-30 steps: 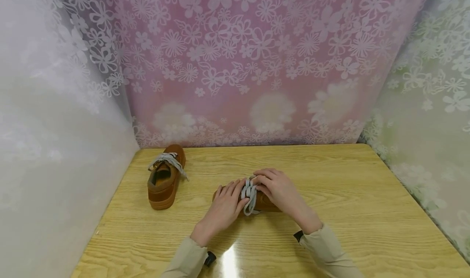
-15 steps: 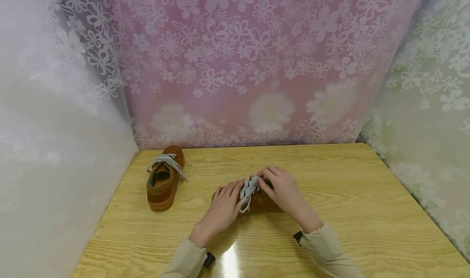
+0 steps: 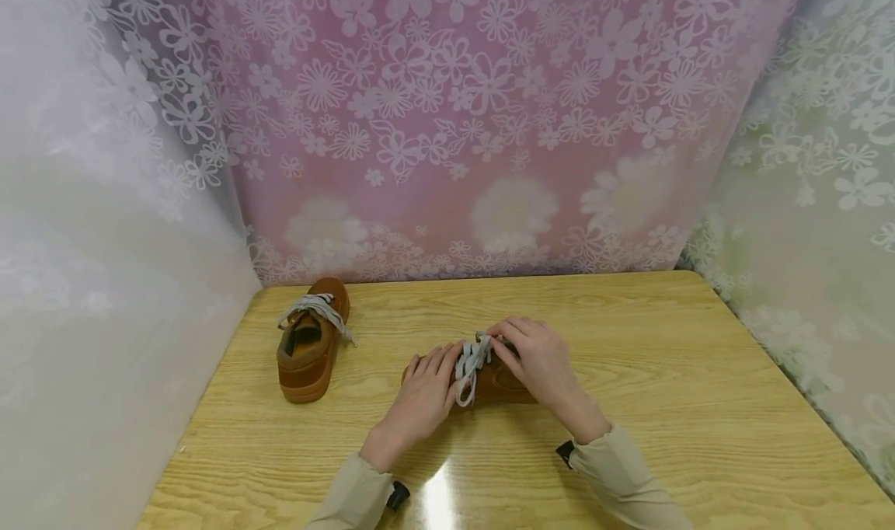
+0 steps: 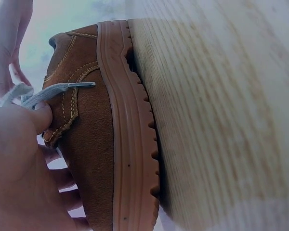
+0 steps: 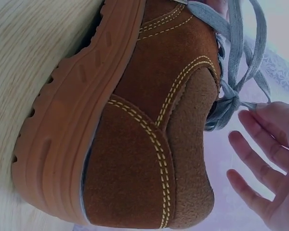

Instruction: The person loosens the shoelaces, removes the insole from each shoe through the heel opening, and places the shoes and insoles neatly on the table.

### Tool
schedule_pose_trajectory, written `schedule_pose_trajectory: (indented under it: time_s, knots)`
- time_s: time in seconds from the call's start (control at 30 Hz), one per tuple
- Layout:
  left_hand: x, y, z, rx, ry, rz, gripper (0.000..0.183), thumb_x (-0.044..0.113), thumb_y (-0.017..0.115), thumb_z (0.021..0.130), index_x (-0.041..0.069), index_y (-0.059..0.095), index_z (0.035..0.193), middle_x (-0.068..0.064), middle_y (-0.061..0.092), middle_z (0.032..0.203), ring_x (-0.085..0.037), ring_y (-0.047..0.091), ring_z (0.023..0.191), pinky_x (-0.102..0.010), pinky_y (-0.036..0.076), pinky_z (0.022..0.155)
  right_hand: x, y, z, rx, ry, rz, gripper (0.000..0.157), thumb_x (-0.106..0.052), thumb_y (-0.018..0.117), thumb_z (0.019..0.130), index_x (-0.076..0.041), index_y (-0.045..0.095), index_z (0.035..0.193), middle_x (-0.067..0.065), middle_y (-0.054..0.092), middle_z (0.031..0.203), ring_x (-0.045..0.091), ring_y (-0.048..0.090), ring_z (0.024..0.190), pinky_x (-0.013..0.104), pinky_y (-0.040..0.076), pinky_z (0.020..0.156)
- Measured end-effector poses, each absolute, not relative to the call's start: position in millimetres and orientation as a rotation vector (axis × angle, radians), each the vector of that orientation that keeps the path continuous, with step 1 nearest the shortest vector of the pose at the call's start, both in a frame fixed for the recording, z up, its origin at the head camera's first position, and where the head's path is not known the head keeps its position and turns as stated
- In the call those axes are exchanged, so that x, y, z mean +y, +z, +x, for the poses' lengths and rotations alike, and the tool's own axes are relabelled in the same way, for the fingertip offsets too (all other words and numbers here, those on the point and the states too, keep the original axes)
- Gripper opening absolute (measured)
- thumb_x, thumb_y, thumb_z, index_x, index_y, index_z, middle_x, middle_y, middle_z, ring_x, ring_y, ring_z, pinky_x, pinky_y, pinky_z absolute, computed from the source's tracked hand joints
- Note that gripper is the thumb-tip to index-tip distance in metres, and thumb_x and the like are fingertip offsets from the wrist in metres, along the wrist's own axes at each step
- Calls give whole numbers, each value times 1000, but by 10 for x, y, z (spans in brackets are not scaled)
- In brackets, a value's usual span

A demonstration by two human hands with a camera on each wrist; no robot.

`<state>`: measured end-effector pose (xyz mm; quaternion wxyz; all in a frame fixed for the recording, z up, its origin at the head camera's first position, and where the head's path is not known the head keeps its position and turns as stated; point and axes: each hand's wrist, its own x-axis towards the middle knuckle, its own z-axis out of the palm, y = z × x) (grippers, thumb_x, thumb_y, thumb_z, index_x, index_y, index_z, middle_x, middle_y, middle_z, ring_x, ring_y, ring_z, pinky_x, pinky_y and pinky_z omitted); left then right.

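Observation:
A brown suede shoe [image 3: 499,382] with yellow stitching and a thick tan sole stands on the table, toe to the left. My left hand [image 3: 423,402] holds it over the toe, its thumb [image 4: 41,117] beside the grey shoelace. That shoelace [image 3: 467,371] is tied at the shoe's opening, with a loop hanging down the near side; its knot [image 5: 226,103] shows in the right wrist view. There my right hand [image 5: 274,149] pinches a strand beside the knot between thumb and index finger, the other fingers spread. A metal-tipped lace end [image 4: 82,84] lies against the shoe's side.
A second brown shoe [image 3: 306,371] with grey laces stands at the table's back left, toe away from me. The wood-grain table [image 3: 664,374] meets a pink floral curtain [image 3: 433,165] behind and pale hangings on both sides.
My right hand's fingers have shifted slightly and now pinch the lace by the knot. The near loop has swung left and hangs narrower. My left hand stays on the toe.

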<state>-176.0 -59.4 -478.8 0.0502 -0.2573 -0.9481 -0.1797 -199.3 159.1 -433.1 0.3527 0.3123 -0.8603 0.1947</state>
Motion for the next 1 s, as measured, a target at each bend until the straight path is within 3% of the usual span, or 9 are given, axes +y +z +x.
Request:
schedule_pose_trajectory:
  time_s: [0.23,0.47,0.73,1.0]
  knots:
    - [-593,-4786,-1759,-2892,-614,-783,60,45,36,110,16,26,162,-13,39,159,-35,36,147,-62,26,118,1649,-4158,-1967,-2088,653,771,18,-2,82,83,-8,73,98,4,72,90,20,69,75,36,56,59]
    - [-587,-4792,-1768,-2894,-631,-777,61,47,35,109,17,26,162,-12,39,159,-35,36,146,-62,26,117,1738,-4110,-1955,-2170,763,804,20,2,77,87,-9,71,103,2,73,95,17,69,82,36,59,66]
    - [-584,-4795,-1747,-2905,-643,-771,61,47,35,109,17,26,162,-11,39,159,-35,35,147,-62,25,118,1757,-4122,-1937,-2208,985,654,13,0,70,94,-8,71,104,1,76,95,19,73,82,42,60,72]
    - [-599,-4795,-1747,-2884,-573,-786,59,36,45,110,15,26,162,-12,40,158,-33,37,146,-61,28,117,1862,-4085,-1957,-2352,1082,989,15,2,68,95,-8,70,105,1,73,99,12,71,85,34,61,72]
